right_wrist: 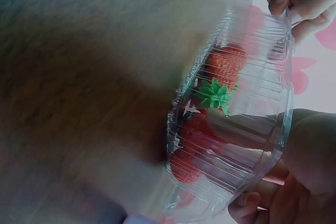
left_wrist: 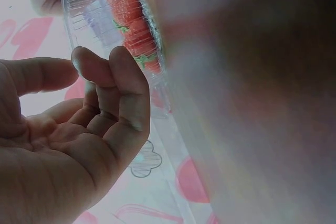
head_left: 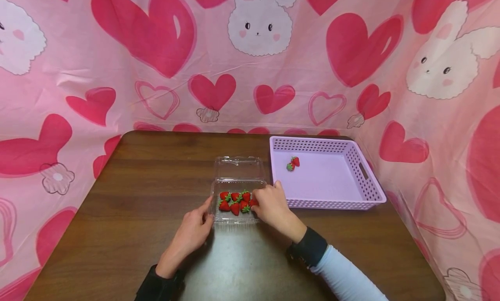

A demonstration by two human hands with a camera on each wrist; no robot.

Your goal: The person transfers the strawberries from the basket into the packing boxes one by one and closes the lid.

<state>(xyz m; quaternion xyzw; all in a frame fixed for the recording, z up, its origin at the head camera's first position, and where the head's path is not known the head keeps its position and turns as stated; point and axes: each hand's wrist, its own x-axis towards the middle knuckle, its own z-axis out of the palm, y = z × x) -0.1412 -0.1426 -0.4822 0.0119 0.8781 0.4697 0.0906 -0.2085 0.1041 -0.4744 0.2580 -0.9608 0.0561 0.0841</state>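
A clear plastic clamshell box (head_left: 236, 220) stands on the table with its lid (head_left: 239, 167) tipped back. Several red strawberries (head_left: 235, 208) with green leaves lie inside in two rows. At the box's left rim, my left hand (head_left: 191, 231) pinches the edge between thumb and fingertips; the left wrist view shows this hand (left_wrist: 79, 129) close up. My right hand (head_left: 273, 205) reaches over the right wall, fingertips at the strawberry (head_left: 254, 203) at the row's right end. Through the ribbed wall in the right wrist view, one finger (right_wrist: 241, 127) lies against the strawberries.
A lilac basket (head_left: 328, 204) with perforated walls stands to the right of the box, close to my right hand. Two strawberries (head_left: 295, 161) lie in its back left part. A brown wooden table (head_left: 129, 214) carries everything, with a pink heart-patterned cloth (head_left: 218, 66) behind.
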